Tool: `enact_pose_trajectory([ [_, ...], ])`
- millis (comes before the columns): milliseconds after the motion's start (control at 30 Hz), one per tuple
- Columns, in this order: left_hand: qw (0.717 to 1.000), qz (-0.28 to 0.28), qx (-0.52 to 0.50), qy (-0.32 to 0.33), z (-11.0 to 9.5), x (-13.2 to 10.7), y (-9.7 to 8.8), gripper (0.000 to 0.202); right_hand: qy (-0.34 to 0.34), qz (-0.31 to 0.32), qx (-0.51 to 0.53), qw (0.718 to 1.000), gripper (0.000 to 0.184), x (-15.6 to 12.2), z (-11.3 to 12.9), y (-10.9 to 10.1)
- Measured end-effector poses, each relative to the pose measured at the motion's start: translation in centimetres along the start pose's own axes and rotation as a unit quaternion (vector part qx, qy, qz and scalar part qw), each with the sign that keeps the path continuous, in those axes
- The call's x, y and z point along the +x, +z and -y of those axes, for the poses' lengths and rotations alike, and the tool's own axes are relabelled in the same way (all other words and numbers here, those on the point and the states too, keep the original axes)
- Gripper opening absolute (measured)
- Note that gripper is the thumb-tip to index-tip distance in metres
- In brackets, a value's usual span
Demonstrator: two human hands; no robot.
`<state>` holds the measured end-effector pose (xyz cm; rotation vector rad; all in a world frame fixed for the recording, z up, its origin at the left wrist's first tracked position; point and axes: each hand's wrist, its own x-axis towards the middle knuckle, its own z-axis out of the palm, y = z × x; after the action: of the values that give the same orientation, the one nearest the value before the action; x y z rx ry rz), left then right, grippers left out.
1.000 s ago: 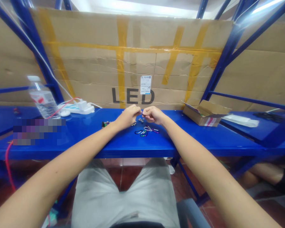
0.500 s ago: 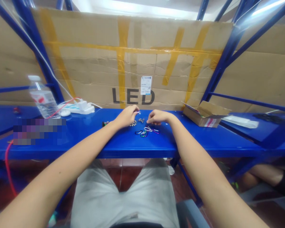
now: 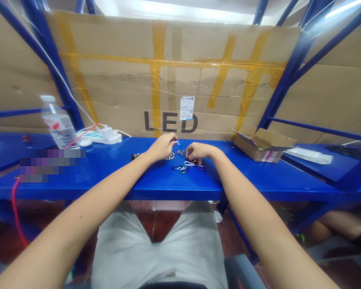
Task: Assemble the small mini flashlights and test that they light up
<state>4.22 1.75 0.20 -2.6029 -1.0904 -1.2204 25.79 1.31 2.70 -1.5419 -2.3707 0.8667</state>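
Observation:
My left hand (image 3: 164,145) is closed in a pinch on a small shiny metal piece (image 3: 177,142) at its fingertips, too small to name. My right hand (image 3: 198,151) has its fingers bent together over the table, just behind the carabiners; whether anything is between them cannot be made out. Several carabiners (image 3: 185,168) lie in front of it, among them dark, green, silver and purple ones. Between the hands sits a little heap of small metal parts (image 3: 180,153). Another cluster of round metal pieces (image 3: 170,155) lies beside my left hand, partly covered by it.
On the blue table (image 3: 174,180), an open cardboard box (image 3: 260,148) stands at right, near a white packet (image 3: 309,155). At left are a water bottle (image 3: 60,126) and a white power strip (image 3: 105,136). Small dark items (image 3: 135,156) lie left of my left wrist. A large carton stands behind.
My right hand has moved slightly down and toward the carabiners, its fingers curling more. My left hand keeps its pinch in nearly the same place. The whole view has shifted slightly.

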Motion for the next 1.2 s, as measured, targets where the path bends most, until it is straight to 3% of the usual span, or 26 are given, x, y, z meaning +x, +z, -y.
enact_pose_trajectory([
  [300, 1.0, 0.006, -0.005, -0.007, -0.4, 0.0, -0.4, 0.014, 0.089, -0.082, 0.037, 0.992, 0.018, 0.9, -1.8, -0.6],
  [367, 1.0, 0.002, -0.006, -0.003, -0.5, 0.0, -0.4, 0.014, 0.044, -0.073, 0.039, 0.996, 0.013, 0.7, -2.2, -1.1],
  [467, 1.0, -0.001, -0.008, -0.009, -0.7, -0.2, -0.5, 0.016, -0.039, 0.001, 0.007, 0.999, 0.03, 0.4, -2.4, -1.6],
  [567, 0.999, 0.033, -0.015, -0.02, -1.1, -0.3, -0.6, 0.018, -0.041, 0.033, -0.056, 0.997, 0.03, 0.1, -2.3, -1.8],
  [767, 0.995, 0.093, -0.025, -0.009, -1.9, -0.5, -1.1, 0.021, -0.017, 0.037, -0.11, 0.993, 0.027, -0.2, -1.6, -1.7],
  [1000, 0.966, 0.248, -0.035, 0.058, -2.9, -0.8, -0.5, 0.031, 0.023, 0.028, -0.203, 0.978, 0.024, -0.2, -1.1, -1.5],
  [1200, 0.957, 0.282, -0.033, 0.058, -3.3, -0.9, -0.4, 0.029, 0.032, 0.007, -0.16, 0.987, 0.014, -0.4, -1.4, -1.6],
])
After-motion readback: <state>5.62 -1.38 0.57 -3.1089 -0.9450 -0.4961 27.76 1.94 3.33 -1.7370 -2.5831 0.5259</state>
